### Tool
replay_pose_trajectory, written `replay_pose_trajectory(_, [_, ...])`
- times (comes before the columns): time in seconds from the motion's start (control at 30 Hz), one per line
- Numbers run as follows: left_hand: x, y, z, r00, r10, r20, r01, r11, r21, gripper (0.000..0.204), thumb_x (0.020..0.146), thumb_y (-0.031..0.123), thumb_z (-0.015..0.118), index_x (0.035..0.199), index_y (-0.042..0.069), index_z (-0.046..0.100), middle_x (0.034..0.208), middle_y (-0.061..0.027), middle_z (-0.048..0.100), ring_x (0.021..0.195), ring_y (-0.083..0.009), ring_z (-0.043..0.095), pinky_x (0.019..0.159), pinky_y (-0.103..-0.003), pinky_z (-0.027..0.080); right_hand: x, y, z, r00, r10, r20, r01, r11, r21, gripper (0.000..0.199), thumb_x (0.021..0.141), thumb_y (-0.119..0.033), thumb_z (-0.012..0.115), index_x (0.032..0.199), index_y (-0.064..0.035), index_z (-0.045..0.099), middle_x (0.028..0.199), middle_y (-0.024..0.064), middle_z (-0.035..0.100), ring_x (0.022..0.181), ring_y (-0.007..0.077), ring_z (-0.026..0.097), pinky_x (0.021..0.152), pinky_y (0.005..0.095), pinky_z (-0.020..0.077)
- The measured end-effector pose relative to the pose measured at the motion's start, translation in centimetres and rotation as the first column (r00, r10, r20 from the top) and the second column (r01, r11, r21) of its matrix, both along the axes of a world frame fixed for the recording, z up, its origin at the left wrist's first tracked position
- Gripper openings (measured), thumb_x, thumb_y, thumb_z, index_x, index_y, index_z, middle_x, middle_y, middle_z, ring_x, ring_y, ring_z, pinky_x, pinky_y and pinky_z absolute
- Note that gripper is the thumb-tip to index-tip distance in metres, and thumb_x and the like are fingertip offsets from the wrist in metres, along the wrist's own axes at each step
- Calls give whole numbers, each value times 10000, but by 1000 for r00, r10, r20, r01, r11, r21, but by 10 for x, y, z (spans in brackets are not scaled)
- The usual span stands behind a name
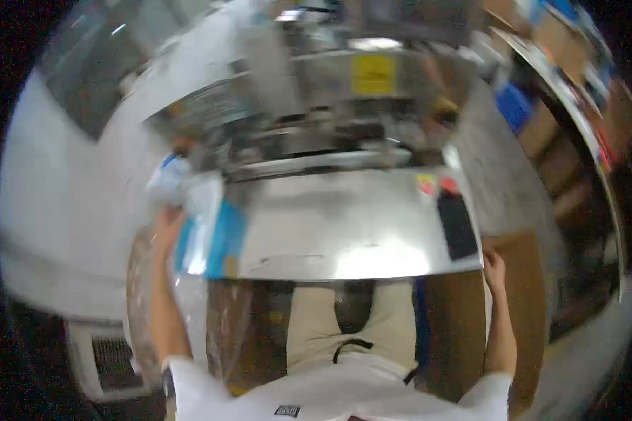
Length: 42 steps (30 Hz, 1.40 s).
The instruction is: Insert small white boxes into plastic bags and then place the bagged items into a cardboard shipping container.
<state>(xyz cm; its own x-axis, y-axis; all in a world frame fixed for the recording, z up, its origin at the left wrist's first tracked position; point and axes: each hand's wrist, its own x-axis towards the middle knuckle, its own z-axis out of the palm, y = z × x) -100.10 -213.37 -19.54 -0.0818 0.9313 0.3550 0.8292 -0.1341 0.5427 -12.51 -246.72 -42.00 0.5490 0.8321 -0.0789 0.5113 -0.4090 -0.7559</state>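
Observation:
The picture is blurred by motion. My left hand [167, 226] is raised at the left edge of a shiny metal worktable [344, 231] and touches a stack of clear plastic packets with blue contents [211, 231]; whether the fingers close on them I cannot tell. My right hand [494, 265] rests at the table's front right corner, against the top edge of a brown cardboard box [519, 281]. Its grip is too blurred to judge.
A black flat rectangle [456, 224] and red and yellow stickers [435, 184] lie on the table's right side. A metal machine with a yellow label [372, 74] stands behind. Shelves with boxes [575, 91] curve along the right. Clear plastic sheeting [190, 309] hangs lower left.

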Motion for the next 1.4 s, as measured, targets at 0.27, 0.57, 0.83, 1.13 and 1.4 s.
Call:
replay_pose_trajectory(0.27, [27, 64, -45, 963, -81, 257, 60, 994, 89, 388, 891, 369, 666, 1011, 3, 718, 923, -121, 726, 880, -197, 673, 798, -338, 510, -12, -55, 49, 997, -7, 79, -4, 991, 137, 290, 918, -164, 662, 1113, 51, 657, 958, 107, 701, 882, 168, 642, 756, 323, 518])
replay_pose_trajectory(0.57, [139, -22, 29, 961, -97, 261, 15, 954, 300, 261, 918, 236, 666, 960, -19, 696, 937, -148, 710, 912, -230, 660, 846, -323, 484, 110, -5, -131, 913, 15, -408, 1, 999, 37, 354, 940, -300, 454, 1061, -34, 655, 995, 239, 671, 958, 409, 618, 810, 481, 472])
replay_pose_trajectory(0.83, [158, -129, 73, 975, -131, 182, 81, 962, 260, 160, 919, 126, 663, 957, -27, 689, 891, -69, 697, 859, -137, 631, 782, -285, 487, 114, -22, -169, 496, 601, 626, -200, 781, -592, 294, 898, -310, 582, 810, -47, 676, 859, 198, 709, 759, 316, 712, 623, 429, 566])
replay_pose_trajectory(1.13, [215, -206, 111, 860, -167, 483, 203, 979, -23, 175, 890, 124, 701, 956, -38, 701, 795, -77, 704, 715, -114, 656, 655, -267, 514, 149, -149, -251, 531, 711, 460, -500, 702, -508, 544, 881, -516, 625, 927, 22, 688, 843, 147, 693, 788, 289, 674, 667, 403, 534])
replay_pose_trajectory(1.4, [309, -206, 98, 660, -605, -445, 593, 783, -186, 46, 775, 81, 593, 808, 49, 588, 746, -154, 634, 703, -371, 661, 593, -444, 537, -33, -38, 89, 976, 87, 200, -100, 994, 55, 274, 939, -233, 601, 924, 31, 673, 747, 162, 643, 745, 237, 655, 678, 338, 507])
